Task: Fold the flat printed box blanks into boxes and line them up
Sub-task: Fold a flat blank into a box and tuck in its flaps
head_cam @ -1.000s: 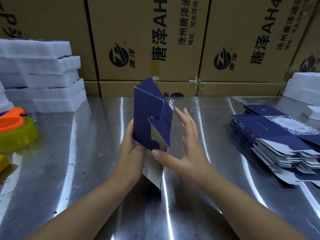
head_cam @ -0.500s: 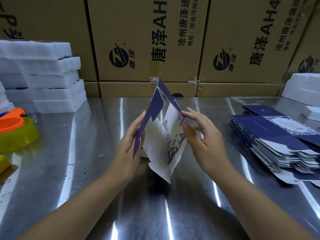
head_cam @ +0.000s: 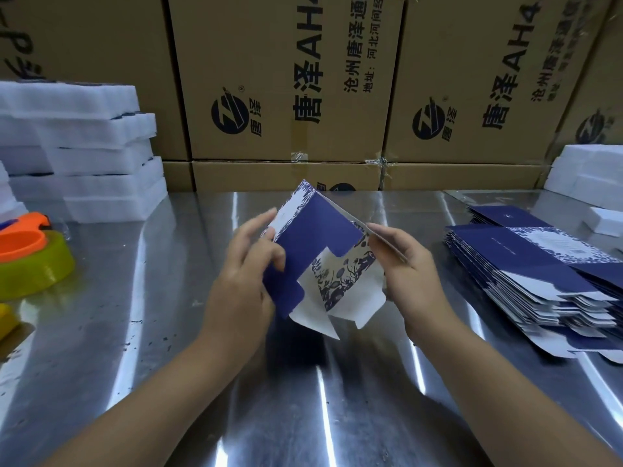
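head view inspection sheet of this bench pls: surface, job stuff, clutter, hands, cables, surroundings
surface: steel table, shiny, with dark specks on its left part
job's things: one box blank held above the table, partly opened, blue and white with a floral print; stack of flat blanks at the right; no finished boxes in view
clutter: orange and yellow-green plastic items at the left edge; white foam slabs stacked far left, more far right
grippers: left hand grips the blank's blue panel, thumb on the front; right hand pinches its right panel
cables: nothing seen
surroundings: printed brown cartons stacked behind the table
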